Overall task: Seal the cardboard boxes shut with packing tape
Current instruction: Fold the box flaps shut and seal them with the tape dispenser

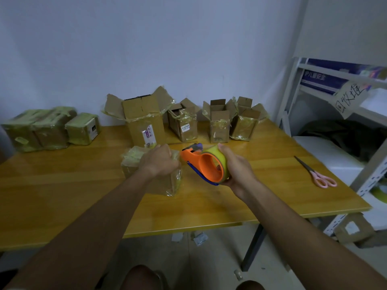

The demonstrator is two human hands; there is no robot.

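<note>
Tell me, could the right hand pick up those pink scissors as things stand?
Probably not at once: the right hand grips the tape dispenser. The scissors lie unobstructed on the table to its right.

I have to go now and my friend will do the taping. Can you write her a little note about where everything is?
Left hand grips the top of the small box near the table's middle. Right hand holds the orange tape dispenser beside it.
Done: taped boxes stacked far left.
Left: four open boxes along the wall. Whether the small box is fully sealed, I cannot tell.
Scissors lie at right.
</note>
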